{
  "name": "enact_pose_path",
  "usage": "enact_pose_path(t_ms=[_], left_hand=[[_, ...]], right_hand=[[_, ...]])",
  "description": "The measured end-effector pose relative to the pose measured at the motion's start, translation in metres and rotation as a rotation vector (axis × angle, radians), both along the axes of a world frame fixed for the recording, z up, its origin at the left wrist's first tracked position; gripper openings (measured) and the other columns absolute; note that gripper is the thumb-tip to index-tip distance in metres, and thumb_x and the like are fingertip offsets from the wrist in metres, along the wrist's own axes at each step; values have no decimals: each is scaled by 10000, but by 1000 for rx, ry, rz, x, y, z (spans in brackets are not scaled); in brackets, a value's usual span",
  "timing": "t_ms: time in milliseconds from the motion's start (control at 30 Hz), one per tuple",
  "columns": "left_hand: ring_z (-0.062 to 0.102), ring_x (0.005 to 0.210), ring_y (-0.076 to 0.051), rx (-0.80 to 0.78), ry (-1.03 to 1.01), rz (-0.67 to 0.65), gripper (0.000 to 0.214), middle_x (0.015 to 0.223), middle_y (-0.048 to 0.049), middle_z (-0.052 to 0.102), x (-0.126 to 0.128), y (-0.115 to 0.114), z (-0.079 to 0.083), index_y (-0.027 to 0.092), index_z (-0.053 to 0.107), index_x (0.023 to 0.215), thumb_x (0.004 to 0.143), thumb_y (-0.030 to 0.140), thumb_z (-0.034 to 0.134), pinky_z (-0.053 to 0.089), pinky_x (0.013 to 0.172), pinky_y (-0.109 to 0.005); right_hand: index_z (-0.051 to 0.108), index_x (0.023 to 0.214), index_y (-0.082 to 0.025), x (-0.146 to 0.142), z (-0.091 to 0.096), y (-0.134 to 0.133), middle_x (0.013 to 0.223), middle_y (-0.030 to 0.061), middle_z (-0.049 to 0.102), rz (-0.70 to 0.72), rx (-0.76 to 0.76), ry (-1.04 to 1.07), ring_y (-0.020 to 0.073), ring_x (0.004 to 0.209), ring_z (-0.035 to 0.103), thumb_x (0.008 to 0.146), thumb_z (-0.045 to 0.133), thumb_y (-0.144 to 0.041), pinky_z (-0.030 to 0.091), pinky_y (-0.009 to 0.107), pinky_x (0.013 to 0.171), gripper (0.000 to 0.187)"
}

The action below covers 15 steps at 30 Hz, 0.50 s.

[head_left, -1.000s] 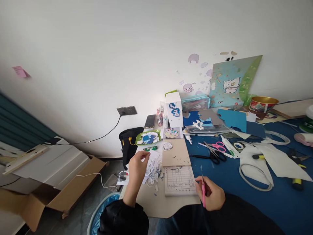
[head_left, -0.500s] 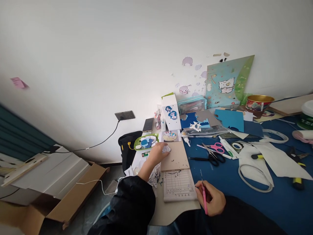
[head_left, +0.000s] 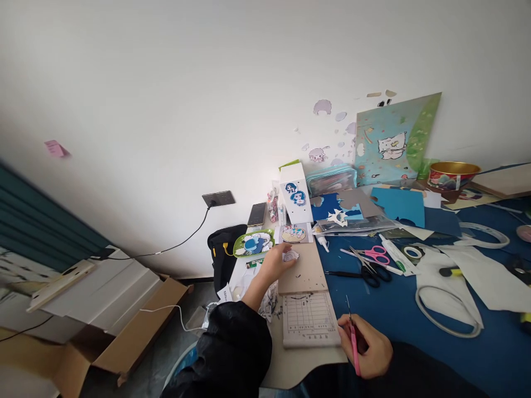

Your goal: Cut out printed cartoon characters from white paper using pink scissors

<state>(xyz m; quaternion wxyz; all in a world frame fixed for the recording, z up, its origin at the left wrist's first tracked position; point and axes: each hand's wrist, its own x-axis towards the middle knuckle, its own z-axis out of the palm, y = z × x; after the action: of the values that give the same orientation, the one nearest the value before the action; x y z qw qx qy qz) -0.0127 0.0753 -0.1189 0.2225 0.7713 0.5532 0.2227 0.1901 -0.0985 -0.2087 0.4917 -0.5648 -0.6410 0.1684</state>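
Head: cutout (head_left: 292, 256) seemingly near board (head_left: 307, 275) edge

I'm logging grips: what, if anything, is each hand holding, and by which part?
The right hand holds the pink tool by its handle. The left hand is at the cutout; whether it grips cannot be told.

I count my 2 hands (head_left: 277, 263) (head_left: 369, 348), 2 pairs of scissors (head_left: 365, 267) lying right, 1 phone (head_left: 257, 214), 1 bowl (head_left: 450, 179) far right.
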Motion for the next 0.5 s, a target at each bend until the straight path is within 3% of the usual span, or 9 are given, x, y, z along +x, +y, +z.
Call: enact_pose_path(t_ms=[133, 300, 400, 500], left_hand=[[650, 1003, -241, 17, -128, 122, 308, 1222, -99, 627, -20, 10, 12, 173, 593, 1214, 931, 295, 602, 556, 833, -447], [635, 1040, -254, 126, -222, 355, 329, 1259, -104, 607, -51, 27, 40, 177, 581, 1236, 929, 292, 604, 545, 856, -466], [633, 1044, -255, 169, -268, 365, 328, 1264, -104, 604, -43, 26, 59, 178, 582, 1235, 929, 292, 604, 543, 858, -467], [656, 968, -229, 188, -341, 255, 269, 1169, -89, 649, -15, -8, 74, 164, 615, 1164, 935, 303, 595, 553, 823, -436]], right_hand=[[627, 867, -169, -1, 2, -2, 645, -54, 571, -15, 13, 5, 69, 442, 474, 984, 523, -400, 424, 195, 414, 279], [627, 865, -170, -2, 4, -1, 642, -52, 576, -17, 23, 2, 74, 449, 488, 984, 516, -422, 432, 202, 422, 299], [622, 833, -173, -4, 7, 0, 607, -56, 562, -46, 32, 3, 72, 425, 470, 982, 486, -479, 418, 202, 407, 367], [617, 791, -174, -9, 20, -2, 559, -59, 544, -92, 42, 8, 71, 391, 447, 974, 446, -549, 391, 201, 376, 451]])
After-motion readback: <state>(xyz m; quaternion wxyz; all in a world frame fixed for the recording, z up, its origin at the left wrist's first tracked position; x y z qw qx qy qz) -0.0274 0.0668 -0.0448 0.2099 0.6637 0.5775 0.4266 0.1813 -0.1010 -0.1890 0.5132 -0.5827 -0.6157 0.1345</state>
